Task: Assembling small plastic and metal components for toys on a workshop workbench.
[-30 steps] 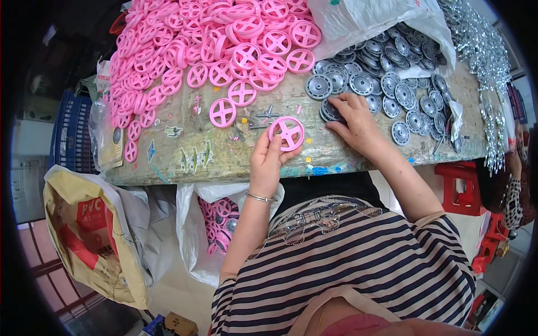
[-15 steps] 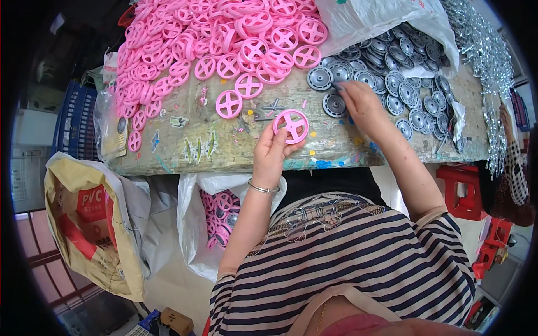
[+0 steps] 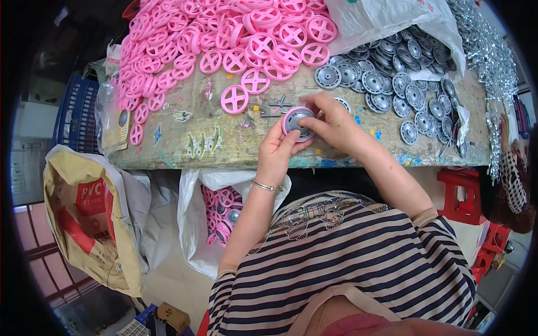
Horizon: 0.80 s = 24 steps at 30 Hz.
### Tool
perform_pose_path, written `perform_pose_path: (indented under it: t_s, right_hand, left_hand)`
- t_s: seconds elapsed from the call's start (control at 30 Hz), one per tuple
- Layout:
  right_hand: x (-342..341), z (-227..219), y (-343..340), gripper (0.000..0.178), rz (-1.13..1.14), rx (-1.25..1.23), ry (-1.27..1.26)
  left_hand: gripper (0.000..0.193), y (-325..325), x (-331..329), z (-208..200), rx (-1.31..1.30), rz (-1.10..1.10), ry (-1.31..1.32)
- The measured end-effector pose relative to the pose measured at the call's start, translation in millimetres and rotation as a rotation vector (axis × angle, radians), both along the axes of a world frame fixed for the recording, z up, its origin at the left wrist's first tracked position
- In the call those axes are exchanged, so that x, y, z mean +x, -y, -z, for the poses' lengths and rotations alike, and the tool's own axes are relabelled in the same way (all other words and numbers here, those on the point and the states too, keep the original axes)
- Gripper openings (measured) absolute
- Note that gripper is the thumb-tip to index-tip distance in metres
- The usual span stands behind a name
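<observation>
Over the near edge of the table, my left hand point(image 3: 274, 151) grips a pink plastic wheel point(image 3: 286, 119) by its rim. A grey wheel disc point(image 3: 302, 133) lies in the face of that wheel. My right hand point(image 3: 336, 127) has its thumb on the disc and its fingers bent round the wheel's far side. Part of another grey disc point(image 3: 343, 103) shows just beyond my right hand. Loose pink spoked wheels point(image 3: 234, 99) lie ahead of my left hand, at the edge of a large pink heap point(image 3: 202, 39). Many grey discs point(image 3: 372, 82) are spread to the right.
A white plastic bag point(image 3: 386, 19) lies over the far grey discs, with silver tinsel point(image 3: 487, 50) beside it. Below the table hang a white sack point(image 3: 193, 235) holding pink-and-grey wheels and an open paper sack point(image 3: 120, 241). Red stools point(image 3: 459, 193) and another person point(image 3: 513, 179) are at the right.
My right hand has come from the grey discs to my left hand, bringing a grey disc onto the pink wheel. The left hand has shifted slightly right.
</observation>
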State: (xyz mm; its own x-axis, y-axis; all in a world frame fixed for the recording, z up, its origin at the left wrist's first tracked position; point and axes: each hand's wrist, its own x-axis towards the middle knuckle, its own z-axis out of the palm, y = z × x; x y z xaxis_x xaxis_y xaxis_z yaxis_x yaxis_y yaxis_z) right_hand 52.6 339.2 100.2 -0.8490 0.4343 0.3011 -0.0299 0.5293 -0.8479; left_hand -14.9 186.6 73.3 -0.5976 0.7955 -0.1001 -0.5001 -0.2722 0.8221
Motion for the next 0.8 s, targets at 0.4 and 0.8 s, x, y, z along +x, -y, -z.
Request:
perform_pose_path:
  t_s: [0.4, 0.8]
  right_hand:
    - [-3.7, -12.9, 1.5, 0.023, -0.156, -0.276, 0.390]
    - [-60.7, 13.0, -98.8, 0.028, 0.155, 0.591, -0.077]
  left_hand:
    - [0.032, 2.1, 0.6, 0.4, 0.006, -0.064, -0.030]
    - [0.030, 184.0, 13.7, 18.9, -0.865, -0.788, -0.787]
